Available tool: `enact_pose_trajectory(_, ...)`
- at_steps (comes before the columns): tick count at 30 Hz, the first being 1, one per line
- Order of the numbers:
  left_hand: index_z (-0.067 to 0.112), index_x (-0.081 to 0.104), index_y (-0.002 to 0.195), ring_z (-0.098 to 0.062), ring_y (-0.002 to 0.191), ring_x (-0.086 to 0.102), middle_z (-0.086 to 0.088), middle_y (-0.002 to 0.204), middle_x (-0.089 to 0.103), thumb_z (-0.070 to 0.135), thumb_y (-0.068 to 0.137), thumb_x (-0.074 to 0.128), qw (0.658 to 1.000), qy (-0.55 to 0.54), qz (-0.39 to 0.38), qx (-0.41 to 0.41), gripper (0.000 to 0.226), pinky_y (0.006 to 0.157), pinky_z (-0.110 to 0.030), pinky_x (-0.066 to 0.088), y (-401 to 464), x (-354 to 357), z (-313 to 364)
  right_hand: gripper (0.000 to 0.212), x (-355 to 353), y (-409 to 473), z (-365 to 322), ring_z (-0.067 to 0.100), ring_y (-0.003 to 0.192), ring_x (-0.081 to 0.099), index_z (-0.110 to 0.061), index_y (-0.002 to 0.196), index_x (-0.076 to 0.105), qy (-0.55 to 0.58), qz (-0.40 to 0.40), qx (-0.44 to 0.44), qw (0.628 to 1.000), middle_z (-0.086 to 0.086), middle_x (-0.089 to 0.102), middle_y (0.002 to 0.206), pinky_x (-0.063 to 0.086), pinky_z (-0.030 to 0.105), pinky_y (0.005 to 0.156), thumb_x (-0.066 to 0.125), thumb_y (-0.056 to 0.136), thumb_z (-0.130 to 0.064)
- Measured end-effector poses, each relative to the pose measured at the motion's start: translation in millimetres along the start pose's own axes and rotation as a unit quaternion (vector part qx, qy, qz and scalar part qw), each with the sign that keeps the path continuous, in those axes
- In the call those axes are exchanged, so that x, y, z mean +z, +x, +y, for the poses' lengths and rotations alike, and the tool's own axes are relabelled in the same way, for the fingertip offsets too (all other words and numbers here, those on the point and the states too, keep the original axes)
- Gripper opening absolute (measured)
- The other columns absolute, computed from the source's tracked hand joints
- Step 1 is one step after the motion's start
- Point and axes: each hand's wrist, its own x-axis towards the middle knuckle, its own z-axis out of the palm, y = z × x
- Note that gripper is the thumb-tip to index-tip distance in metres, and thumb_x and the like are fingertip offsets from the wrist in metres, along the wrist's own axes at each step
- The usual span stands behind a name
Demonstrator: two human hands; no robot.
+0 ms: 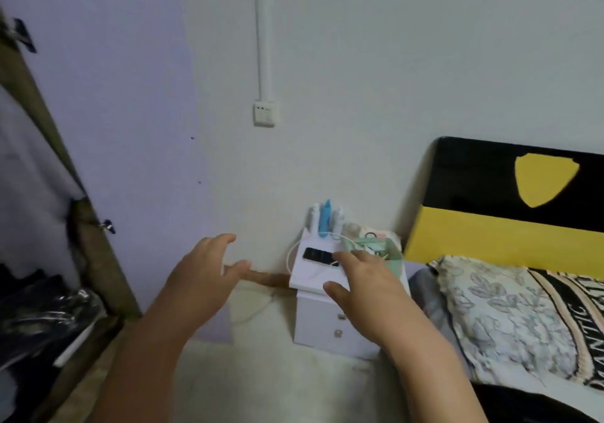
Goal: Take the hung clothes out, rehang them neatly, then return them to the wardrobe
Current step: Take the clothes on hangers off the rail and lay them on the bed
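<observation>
Reaching forward with both hands empty, between the wardrobe and the bed.

The left hand [202, 269] and the right hand [362, 278] are held out in the air with fingers spread and loosely bent, holding nothing. The wardrobe [58, 167] stands at the far left, its brown edge slanting across the view; pale cloth [29, 177] hangs inside it, and dark folded clothes [36, 318], some in shiny plastic, lie lower down, though blur hides the details. Straight ahead, against the white wall, stands a small white nightstand [320, 321] with a black phone [318, 255], a white cable [294, 252] and some bottles [325, 218] on top. To the right is the bed with a patterned pillow [510, 318] and a black and yellow headboard [510, 216]. A wall socket [264, 113] sits above.
</observation>
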Motion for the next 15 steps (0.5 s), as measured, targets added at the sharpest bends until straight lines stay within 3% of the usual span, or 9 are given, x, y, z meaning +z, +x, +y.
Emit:
enact_pose_trajectory(3, 0.019, 0.034, 0.141, -0.022, 0.129, 0.038, -0.003, 0.145, 0.036, 0.036, 0.092, 0.049, 0.999, 0.013, 0.031, -0.033, 0.053, 0.102, -0.031, 0.033, 6.8, -43.4, -50.5, 0.049, 17.9, 28.3, -55.9, 0.023, 0.130, 0.033, -0.023, 0.139, 0.033, 0.001, -0.003, -0.052, 0.999, 0.003, 0.038, 0.140, 0.032, 0.037, 0.107, 0.045, 0.095, -0.040)
enact_pose_trajectory(7, 0.021, 0.033, 0.141, -0.021, 0.130, 0.037, -0.001, 0.148, 0.031, 0.036, 0.092, 0.049, 0.994, 0.009, 0.065, -0.092, 0.054, 0.103, -0.036, 0.037, 17.1, -102.8, -116.4, 0.055, 43.2, 69.8, -128.8, 0.022, 0.138, 0.023, -0.025, 0.145, 0.022, -0.008, -0.021, -0.110, 0.994, 0.004, 0.025, 0.150, 0.028, 0.037, 0.110, 0.042, 0.096, -0.040)
enact_pose_trajectory(9, 0.024, 0.029, 0.143, -0.020, 0.130, 0.037, -0.001, 0.149, 0.028, 0.038, 0.093, 0.047, 0.990, 0.028, 0.074, -0.114, 0.055, 0.102, -0.032, 0.035, 22.8, -130.5, -147.4, 0.057, 53.3, 90.3, -165.7, 0.021, 0.141, 0.018, -0.025, 0.146, 0.019, -0.015, -0.024, -0.135, 0.990, 0.004, 0.019, 0.153, 0.025, 0.038, 0.113, 0.042, 0.096, -0.040)
enact_pose_trajectory(15, 0.023, 0.025, 0.144, -0.019, 0.131, 0.035, 0.000, 0.149, 0.028, 0.041, 0.094, 0.045, 0.978, 0.070, 0.108, -0.166, 0.057, 0.104, -0.029, 0.031, 38.6, -198.0, -215.8, 0.056, 75.2, 134.8, -263.2, 0.020, 0.142, 0.017, -0.025, 0.146, 0.019, -0.013, -0.023, -0.224, 0.974, 0.002, 0.019, 0.154, 0.024, 0.038, 0.115, 0.042, 0.097, -0.039)
